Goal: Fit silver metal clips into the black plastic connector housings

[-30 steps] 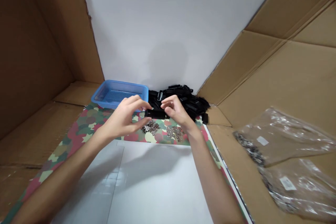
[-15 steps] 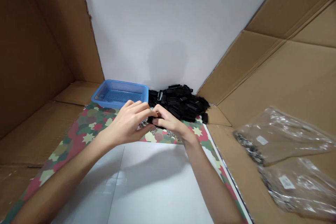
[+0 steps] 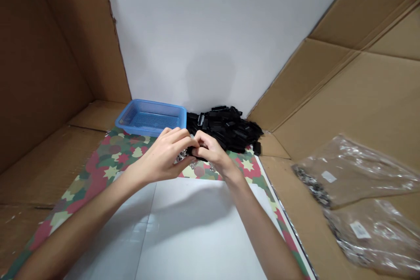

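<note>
My left hand (image 3: 169, 154) and my right hand (image 3: 211, 153) meet near the middle of the view, fingers bent and closed on a small black piece (image 3: 194, 152) between them. Most of that piece is hidden by the fingers. Small shiny silver parts (image 3: 193, 164) show beneath and between the hands, over the patterned cloth. Behind the hands lies a heap of black pieces (image 3: 229, 129). To its left stands a blue basket (image 3: 151, 131), with no contents visible.
A white board (image 3: 197, 227) lies in front on the patterned cloth (image 3: 95, 168). Cardboard walls (image 3: 354, 96) rise at both sides, a white panel (image 3: 210, 22) at the back. Two clear plastic bags (image 3: 361, 170) with small dark and silver parts lie at the right.
Both hands have shifted very slightly within the view, still together on the black piece. The whole scene is nudged a little to the right.
</note>
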The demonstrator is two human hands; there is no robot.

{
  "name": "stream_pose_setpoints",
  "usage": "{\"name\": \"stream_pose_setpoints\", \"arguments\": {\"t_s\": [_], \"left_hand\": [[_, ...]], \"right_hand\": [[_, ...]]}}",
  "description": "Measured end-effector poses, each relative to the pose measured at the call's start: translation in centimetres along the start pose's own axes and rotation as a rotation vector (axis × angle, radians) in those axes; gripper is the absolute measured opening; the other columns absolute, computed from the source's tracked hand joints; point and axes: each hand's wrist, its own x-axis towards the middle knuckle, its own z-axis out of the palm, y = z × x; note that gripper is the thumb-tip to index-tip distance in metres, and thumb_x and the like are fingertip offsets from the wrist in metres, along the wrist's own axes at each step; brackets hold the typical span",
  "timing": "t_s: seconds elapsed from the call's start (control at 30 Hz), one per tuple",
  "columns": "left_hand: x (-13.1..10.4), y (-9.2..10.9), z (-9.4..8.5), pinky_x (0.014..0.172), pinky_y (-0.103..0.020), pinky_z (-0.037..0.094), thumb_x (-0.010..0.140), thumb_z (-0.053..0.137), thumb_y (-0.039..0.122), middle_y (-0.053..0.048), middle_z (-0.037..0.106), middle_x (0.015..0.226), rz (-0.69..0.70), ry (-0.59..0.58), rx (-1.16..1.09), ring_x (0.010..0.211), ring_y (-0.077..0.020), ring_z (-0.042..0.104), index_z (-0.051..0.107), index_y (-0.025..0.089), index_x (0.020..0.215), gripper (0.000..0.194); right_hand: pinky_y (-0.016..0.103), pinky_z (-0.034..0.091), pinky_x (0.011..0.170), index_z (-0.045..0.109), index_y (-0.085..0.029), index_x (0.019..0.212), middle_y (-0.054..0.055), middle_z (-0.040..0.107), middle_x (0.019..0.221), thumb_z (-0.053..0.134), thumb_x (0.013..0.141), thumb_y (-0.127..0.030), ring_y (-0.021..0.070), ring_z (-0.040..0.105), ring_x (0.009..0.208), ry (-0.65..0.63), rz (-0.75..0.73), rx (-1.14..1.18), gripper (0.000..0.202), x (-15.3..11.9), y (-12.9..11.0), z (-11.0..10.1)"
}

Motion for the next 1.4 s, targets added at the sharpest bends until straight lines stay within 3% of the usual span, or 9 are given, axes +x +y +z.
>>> {"name": "stream_pose_setpoints", "arguments": {"t_s": [0.27, 0.4, 0.53, 0.63, 1.0, 1.4], "left_hand": [[0.1, -0.1, 0.2, 0.069, -0.029, 0.037, 0.087, 0.052, 0.021, -0.003, 0.059, 0.084, -0.067, 0.002, -0.096, 0.077, -0.016, 0.052, 0.057, 0.018, 0.096, 0.011], [0.4, -0.4, 0.1, 0.07, -0.029, 0.044, 0.078, 0.064, 0.035, -0.004, 0.059, 0.087, -0.245, 0.105, -0.374, 0.079, -0.0157, 0.054, 0.053, 0.017, 0.093, 0.025], [0.6, -0.3, 0.2, 0.065, -0.026, 0.046, 0.079, 0.06, 0.037, -0.001, 0.058, 0.074, -0.413, 0.068, -0.667, 0.067, -0.0119, 0.054, 0.054, 0.016, 0.08, 0.021], [0.8, 0.0, 0.3, 0.06, -0.025, 0.046, 0.076, 0.063, 0.034, 0.001, 0.056, 0.068, -0.478, 0.064, -0.742, 0.061, -0.0104, 0.053, 0.053, 0.016, 0.074, 0.02], [0.6, 0.8, 0.9, 0.06, -0.024, 0.045, 0.075, 0.062, 0.03, 0.0, 0.056, 0.069, -0.461, 0.219, -0.633, 0.063, -0.0105, 0.052, 0.053, 0.016, 0.074, 0.017], [0.4, 0.9, 1.0, 0.06, -0.024, 0.045, 0.076, 0.06, 0.028, -0.001, 0.059, 0.07, -0.411, 0.255, -0.487, 0.064, -0.011, 0.053, 0.054, 0.017, 0.075, 0.013]], "right_hand": [[0.025, 0.031, 0.052, 0.042, -0.022, 0.066, -0.006, 0.04, 0.06, 0.055, 0.064, -0.033, 0.0109, 0.039, 0.055, 0.024, 0.02, 0.012, 0.017, 0.0, 0.2, -0.1], [0.025, 0.036, 0.056, 0.048, -0.022, 0.071, -0.005, 0.045, 0.066, 0.057, 0.067, -0.033, 0.0115, 0.043, 0.06, 0.086, -0.131, 0.057, 0.015, 0.1, 0.5, -0.7], [0.027, 0.039, 0.06, 0.05, -0.022, 0.075, -0.004, 0.048, 0.067, 0.057, 0.07, -0.031, 0.0129, 0.047, 0.062, 0.118, -0.211, -0.058, 0.013, 0.0, 0.5, -1.1], [0.028, 0.039, 0.063, 0.05, -0.023, 0.076, -0.003, 0.051, 0.071, 0.057, 0.07, -0.03, 0.014, 0.049, 0.066, 0.128, -0.226, -0.128, 0.011, -0.2, 0.4, -1.0], [0.029, 0.039, 0.063, 0.048, -0.023, 0.074, -0.003, 0.05, 0.069, 0.054, 0.069, -0.031, 0.015, 0.05, 0.066, 0.182, -0.215, -0.184, 0.012, -0.2, 0.1, -0.7], [0.029, 0.039, 0.062, 0.047, -0.024, 0.074, -0.003, 0.05, 0.068, 0.053, 0.069, -0.031, 0.0151, 0.05, 0.064, 0.209, -0.198, -0.195, 0.011, -0.3, 0.4, -0.3]]}}
